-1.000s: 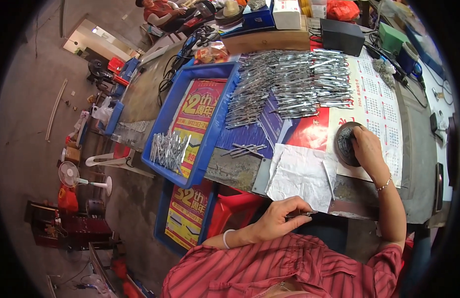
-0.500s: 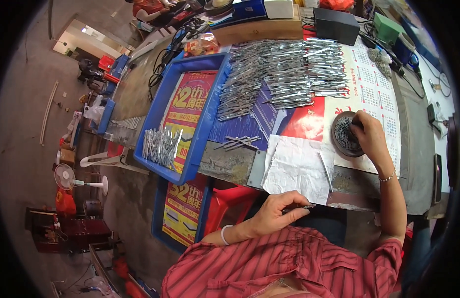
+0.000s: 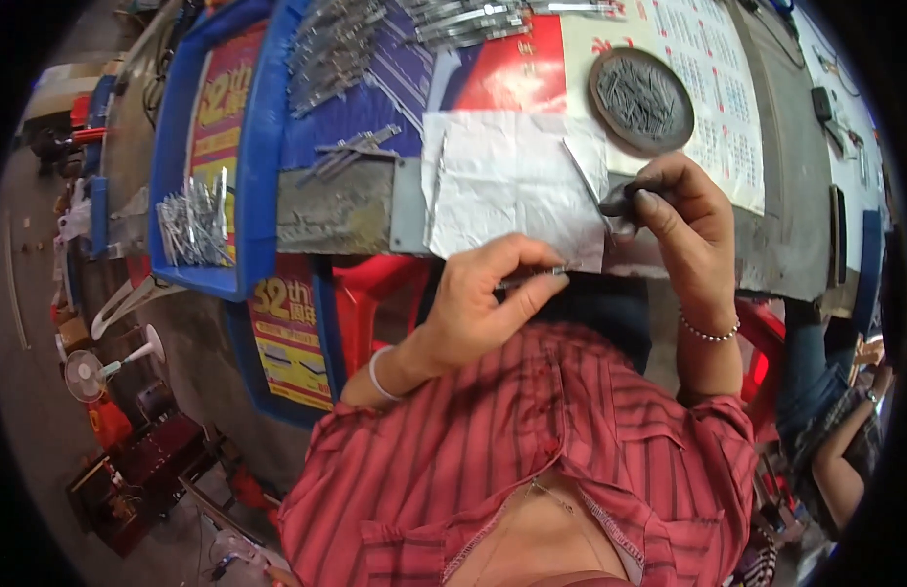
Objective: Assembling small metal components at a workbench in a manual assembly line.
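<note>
My left hand (image 3: 488, 298) pinches a small metal piece (image 3: 563, 267) between thumb and forefinger, just off the table's front edge; most of the piece is hidden. Beside it, on the right, my right hand (image 3: 693, 220) has its darkened fingertips pressed together over the table edge; whatever they hold is too small to make out. Beyond that hand stands a round brown bowl (image 3: 598, 106) with many short grey metal pins (image 3: 641, 96) inside. Crumpled white paper (image 3: 502, 176) lies in front of me, and a thin metal rod (image 3: 585, 174) rests along its right side.
Piles of slim metal parts (image 3: 336, 44) cover the far table, with a few loose ones (image 3: 361, 149) nearer. On the left, a blue tray (image 3: 263, 152) holds more parts. Below it are another blue tray (image 3: 248, 362) and a red stool (image 3: 361, 303). Another person's arm (image 3: 840, 470) shows at right.
My right hand has come out of the bowl and moved toward my left hand, fingertips pinched. The left hand still pinches the metal piece. The whole view has tilted downward.
</note>
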### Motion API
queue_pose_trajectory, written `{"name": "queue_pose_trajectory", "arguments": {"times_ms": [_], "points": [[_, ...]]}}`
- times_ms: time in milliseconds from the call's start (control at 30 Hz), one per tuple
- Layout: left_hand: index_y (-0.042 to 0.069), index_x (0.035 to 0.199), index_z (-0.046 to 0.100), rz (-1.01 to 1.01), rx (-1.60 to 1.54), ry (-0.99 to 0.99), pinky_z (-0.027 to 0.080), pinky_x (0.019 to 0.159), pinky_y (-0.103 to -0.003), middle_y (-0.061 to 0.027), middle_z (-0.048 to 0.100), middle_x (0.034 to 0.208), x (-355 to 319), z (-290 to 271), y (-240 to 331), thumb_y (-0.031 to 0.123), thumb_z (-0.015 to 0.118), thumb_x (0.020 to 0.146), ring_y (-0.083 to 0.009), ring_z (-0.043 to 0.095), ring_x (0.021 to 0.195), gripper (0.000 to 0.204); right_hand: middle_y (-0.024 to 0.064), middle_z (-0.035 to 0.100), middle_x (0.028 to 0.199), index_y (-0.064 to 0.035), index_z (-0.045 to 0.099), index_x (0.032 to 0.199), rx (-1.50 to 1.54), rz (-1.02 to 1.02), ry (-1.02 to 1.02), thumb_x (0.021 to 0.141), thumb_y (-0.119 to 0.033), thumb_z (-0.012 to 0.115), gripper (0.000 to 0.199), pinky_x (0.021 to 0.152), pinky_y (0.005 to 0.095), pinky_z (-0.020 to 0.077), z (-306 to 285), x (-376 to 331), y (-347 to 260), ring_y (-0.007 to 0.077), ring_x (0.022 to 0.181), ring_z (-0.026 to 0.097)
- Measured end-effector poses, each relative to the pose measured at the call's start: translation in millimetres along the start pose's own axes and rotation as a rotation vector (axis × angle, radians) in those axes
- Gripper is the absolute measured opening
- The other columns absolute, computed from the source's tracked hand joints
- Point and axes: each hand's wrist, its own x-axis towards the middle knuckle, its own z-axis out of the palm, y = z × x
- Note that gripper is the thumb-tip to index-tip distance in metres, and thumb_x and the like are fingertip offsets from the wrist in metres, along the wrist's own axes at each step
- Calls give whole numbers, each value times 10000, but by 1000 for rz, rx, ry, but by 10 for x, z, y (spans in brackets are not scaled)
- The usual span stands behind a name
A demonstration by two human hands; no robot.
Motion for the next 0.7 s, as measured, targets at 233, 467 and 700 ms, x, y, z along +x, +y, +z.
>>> {"name": "queue_pose_trajectory", "arguments": {"times_ms": [233,467,700], "points": [[-10,944,611,-146,-132,-8,494,625,-242,-83,640,798,-3,53,25,40,650,832,-103,611,705,128,61,604,800,0,520,968,279,68,-33,900,-118,602,159,558,180,418,216,-155,175,68,617,514],[-6,954,611,-113,-157,5,480,602,-222,-54,637,753,-15,51,-25,31,639,841,-67,591,658,122,49,594,769,-6,514,941,316,102,-74,903,-120,601,148,543,174,405,256,-143,194,60,595,510],[-3,958,615,-110,-170,-1,472,597,-213,-37,639,754,-21,47,-21,27,636,847,-49,578,659,117,34,591,752,-17,519,929,233,147,-70,905,-134,600,144,535,173,403,264,-155,199,53,581,509]]}}
